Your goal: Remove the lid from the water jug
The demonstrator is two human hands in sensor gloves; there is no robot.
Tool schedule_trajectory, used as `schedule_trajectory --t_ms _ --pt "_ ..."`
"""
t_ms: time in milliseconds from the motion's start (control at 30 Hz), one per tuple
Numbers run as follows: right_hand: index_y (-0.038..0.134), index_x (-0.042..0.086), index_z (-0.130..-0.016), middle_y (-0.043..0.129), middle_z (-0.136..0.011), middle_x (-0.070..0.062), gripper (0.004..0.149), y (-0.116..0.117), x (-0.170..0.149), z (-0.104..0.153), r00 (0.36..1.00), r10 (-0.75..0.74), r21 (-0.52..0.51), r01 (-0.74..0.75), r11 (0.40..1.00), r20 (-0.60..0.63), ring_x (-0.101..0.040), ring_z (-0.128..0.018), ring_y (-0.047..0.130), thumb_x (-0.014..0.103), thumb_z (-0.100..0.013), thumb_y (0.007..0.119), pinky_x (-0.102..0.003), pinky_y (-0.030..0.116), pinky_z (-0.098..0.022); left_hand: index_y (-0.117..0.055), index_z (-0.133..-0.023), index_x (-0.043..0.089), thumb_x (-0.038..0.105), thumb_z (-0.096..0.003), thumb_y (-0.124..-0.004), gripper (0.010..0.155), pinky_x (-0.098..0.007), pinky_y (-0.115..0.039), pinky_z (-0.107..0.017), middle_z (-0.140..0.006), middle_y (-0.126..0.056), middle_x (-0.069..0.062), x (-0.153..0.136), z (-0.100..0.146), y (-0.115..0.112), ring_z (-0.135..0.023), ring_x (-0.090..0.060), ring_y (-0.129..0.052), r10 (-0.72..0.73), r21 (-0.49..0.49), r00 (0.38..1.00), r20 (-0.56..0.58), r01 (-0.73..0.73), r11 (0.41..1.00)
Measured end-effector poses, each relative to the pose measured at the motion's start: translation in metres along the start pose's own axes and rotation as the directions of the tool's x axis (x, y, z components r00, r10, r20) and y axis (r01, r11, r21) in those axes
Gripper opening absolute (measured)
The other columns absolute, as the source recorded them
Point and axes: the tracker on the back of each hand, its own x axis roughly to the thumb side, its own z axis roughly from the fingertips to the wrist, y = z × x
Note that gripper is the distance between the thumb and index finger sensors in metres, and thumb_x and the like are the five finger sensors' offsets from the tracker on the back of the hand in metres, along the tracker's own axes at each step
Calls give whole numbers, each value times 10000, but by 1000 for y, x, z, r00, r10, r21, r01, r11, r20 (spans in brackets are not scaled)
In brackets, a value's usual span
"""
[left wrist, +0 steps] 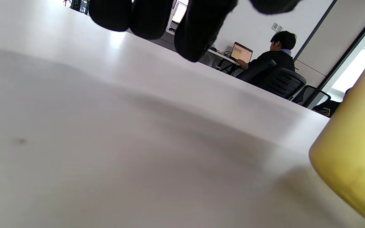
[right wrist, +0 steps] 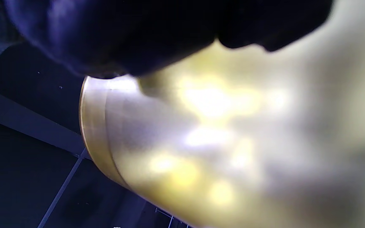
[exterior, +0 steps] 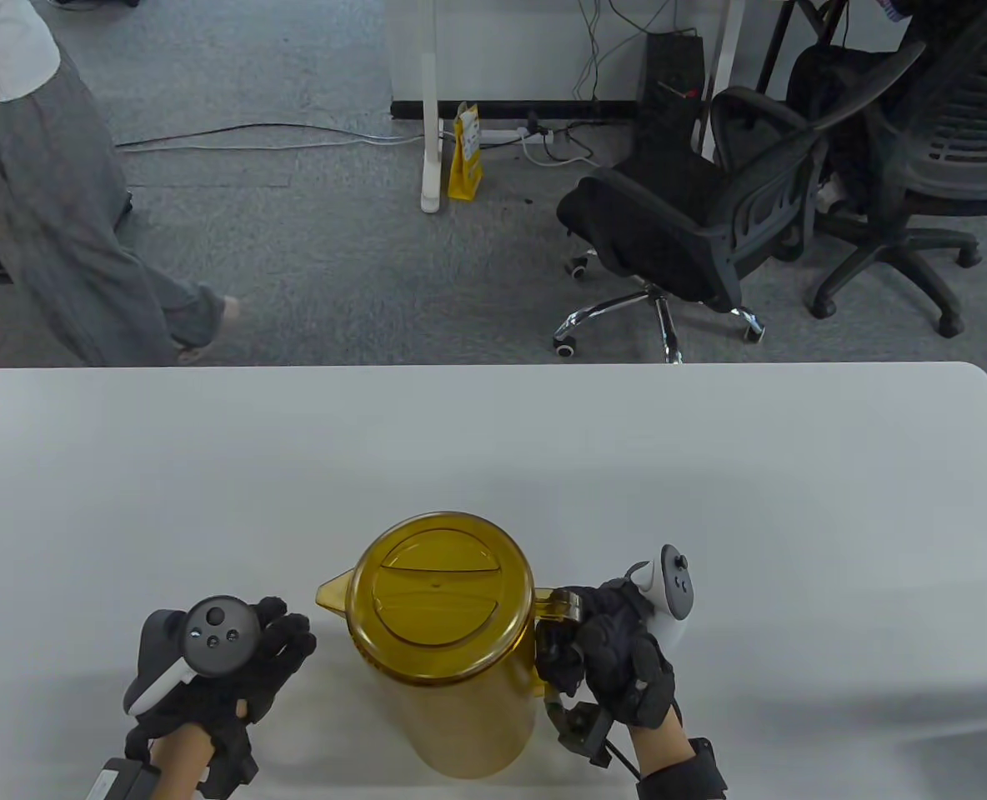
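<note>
An amber see-through water jug (exterior: pixel 460 708) stands upright near the table's front edge, spout to the left. Its round amber lid (exterior: pixel 439 583) sits in the jug's mouth. My right hand (exterior: pixel 602 646) is wrapped round the jug's handle (exterior: pixel 556 604) on the right side. My left hand (exterior: pixel 252 658) lies on the table to the left of the jug, apart from it, fingers relaxed and holding nothing. The left wrist view has the jug's wall (left wrist: pixel 356 152) at its right edge and fingertips (left wrist: pixel 198 28) at the top. The right wrist view is filled by the blurred jug wall (right wrist: pixel 220 136).
The white table (exterior: pixel 493 450) stretches wide behind and beside the jug. Beyond its far edge are office chairs (exterior: pixel 685 225) and a person walking (exterior: pixel 60 208) at the left. A seated person at a laptop (left wrist: pixel 274 53) appears in the left wrist view.
</note>
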Motion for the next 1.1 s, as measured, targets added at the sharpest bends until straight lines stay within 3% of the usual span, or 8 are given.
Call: schedule_trajectory --t_ms 267,333,400,567,800,1100 --pt "997 205 -471 979 -139 75 648 -1 -3 3 998 -58 51 60 997 -39 -95 -35 964 787 -354 736 -357 859 -112 -807 -972 173 510 -538 -619 581 -671 -421 -717 -1091 -641 -234 0 1 3 -983 -484 -595 33 11 999 12 -33 999" --pt "996 194 -485 983 -170 43 655 -4 -7 8 991 -73 116 87 989 -116 -135 -78 968 778 -343 737 -407 850 -179 -805 -973 171 509 -539 -619 581 -670 -425 -716 -1089 -645 -237 3 3 9 -981 -485 -599 63 43 997 36 -64 997" --pt "997 200 -493 984 -190 33 655 -7 -10 12 987 -89 117 105 988 -133 -148 -105 966 781 -338 738 -428 841 -226 -804 -975 171 508 -539 -620 581 -670 -428 -715 -1089 -646 -236 7 6 16 -980 -486 -600 84 65 995 57 -87 994" --pt "1000 191 -491 983 -183 27 657 -5 -12 8 983 -105 135 125 983 -150 -152 -94 963 775 -335 744 -438 839 -227 -805 -976 165 492 -536 -641 572 -672 -442 -713 -1084 -659 -235 26 17 41 -978 -485 -609 115 137 985 130 -133 982" --pt "998 189 -494 983 -185 23 660 -5 -12 5 979 -105 166 134 977 -172 -154 -94 961 776 -333 742 -443 838 -233 -801 -986 155 428 -530 -703 540 -660 -529 -691 -1073 -705 -231 65 52 99 -961 -480 -665 112 324 966 232 -186 928" --pt "995 190 -498 982 -190 20 661 -5 -12 6 978 -102 171 133 976 -181 -157 -97 960 777 -332 740 -447 835 -237 -813 -973 103 363 -524 -746 523 -643 -584 -667 -1034 -755 -248 142 80 152 -913 -477 -730 53 347 918 393 -201 916"
